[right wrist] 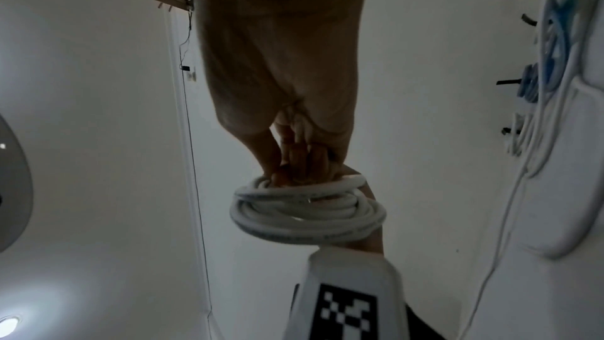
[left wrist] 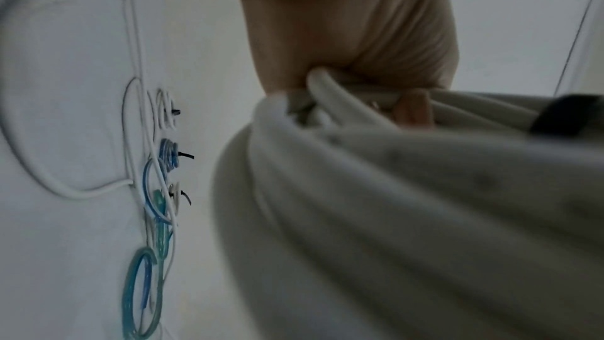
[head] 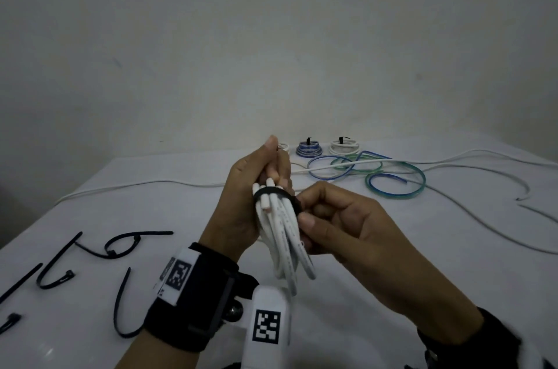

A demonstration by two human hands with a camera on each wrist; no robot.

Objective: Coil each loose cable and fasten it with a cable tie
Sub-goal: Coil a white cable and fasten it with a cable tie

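My left hand [head: 265, 175] grips a coiled white cable [head: 282, 235] upright above the table, its loops hanging down toward my wrist. A black cable tie [head: 269, 191] circles the top of the coil. My right hand [head: 305, 213] pinches the tie at the coil's right side. In the left wrist view the coil [left wrist: 392, 203] fills the frame below my left hand [left wrist: 343, 35], with the black tie [left wrist: 568, 115] at the right edge. Seen from the right wrist, my right hand's fingers [right wrist: 294, 159] press into the top of the coil [right wrist: 307, 208].
Several loose black cable ties [head: 120, 248] lie on the white table [head: 392, 278] at the left. Tied coils, one blue [head: 308, 149] and one white [head: 344, 146], stand at the back. Loose blue-green cable [head: 392, 180] and long white cable [head: 471, 157] sprawl at the right.
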